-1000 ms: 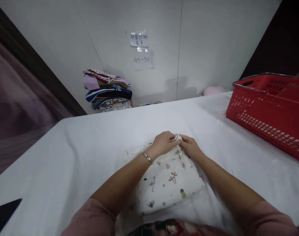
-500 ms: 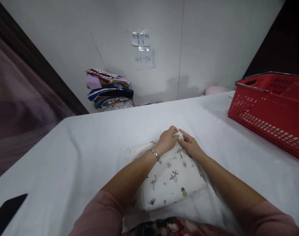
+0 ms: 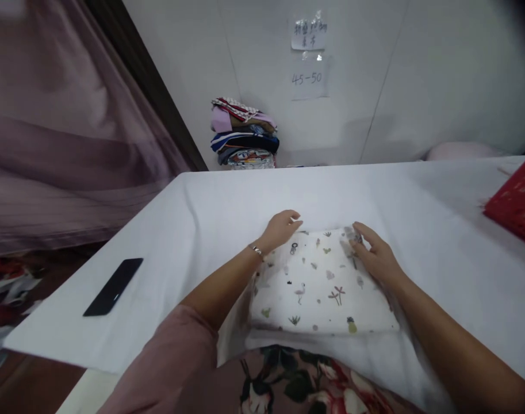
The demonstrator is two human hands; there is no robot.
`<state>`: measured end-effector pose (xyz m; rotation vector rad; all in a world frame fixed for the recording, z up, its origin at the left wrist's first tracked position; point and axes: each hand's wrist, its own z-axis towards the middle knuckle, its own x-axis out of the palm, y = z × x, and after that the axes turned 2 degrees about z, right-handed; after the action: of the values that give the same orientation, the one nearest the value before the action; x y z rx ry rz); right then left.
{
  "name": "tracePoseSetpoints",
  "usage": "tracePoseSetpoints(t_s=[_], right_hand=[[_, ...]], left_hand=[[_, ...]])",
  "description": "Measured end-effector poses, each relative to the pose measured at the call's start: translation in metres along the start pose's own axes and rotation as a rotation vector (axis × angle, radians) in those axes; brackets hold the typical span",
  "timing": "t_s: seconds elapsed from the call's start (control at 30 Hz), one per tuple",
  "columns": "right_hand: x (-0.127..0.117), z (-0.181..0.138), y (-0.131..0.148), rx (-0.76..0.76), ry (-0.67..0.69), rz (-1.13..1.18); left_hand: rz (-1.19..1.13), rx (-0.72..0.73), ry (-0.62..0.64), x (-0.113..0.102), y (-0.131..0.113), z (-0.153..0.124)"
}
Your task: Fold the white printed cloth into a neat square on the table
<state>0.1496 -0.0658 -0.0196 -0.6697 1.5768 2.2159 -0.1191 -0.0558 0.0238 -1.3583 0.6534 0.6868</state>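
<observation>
Head view: the folded printed cloth lies flat at the counter's near edge. The left hand, loosely open, touches its far-left corner. The right hand rests flat on its far-right corner. Neither grips. Folding appears complete.

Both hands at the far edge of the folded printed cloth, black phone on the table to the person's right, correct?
No: the head view shows the black phone on the table to the person's left. The left hand and right hand are at the far edge of the folded printed cloth.
</observation>
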Motion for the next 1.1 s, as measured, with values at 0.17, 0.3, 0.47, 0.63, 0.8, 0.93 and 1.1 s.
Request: tracePoseSetpoints(t_s=[0.17, 0.3, 0.47, 0.63, 0.8, 0.93, 1.1], right_hand=[[-0.001, -0.01, 0.015, -0.178, 0.063, -0.183], [0.009, -0.011, 0.003, -0.26, 0.27, -0.426], [0.019, -0.009, -0.011, -0.277, 0.338, -0.609], [0.01, -0.018, 0.006, -0.336, 0.289, -0.642], [0.014, -0.033, 0.017, -0.353, 0.386, -0.661], [0.021, -0.039, 0.014, -0.346, 0.412, -0.654], [0.028, -0.041, 0.01, -0.35, 0.395, -0.655]], left_hand=[[-0.008, -0.169, -0.178, -0.034, 0.042, -0.046], [-0.037, -0.247, -0.2, -0.032, 0.053, -0.074], [-0.016, -0.289, -0.24, -0.024, 0.046, -0.084], [0.103, -0.337, -0.206, -0.016, 0.041, -0.084], [0.132, -0.295, -0.176, -0.01, 0.044, -0.082], [0.037, -0.268, -0.288, -0.01, 0.047, -0.077], [-0.039, -0.343, -0.248, -0.008, 0.055, -0.07]])
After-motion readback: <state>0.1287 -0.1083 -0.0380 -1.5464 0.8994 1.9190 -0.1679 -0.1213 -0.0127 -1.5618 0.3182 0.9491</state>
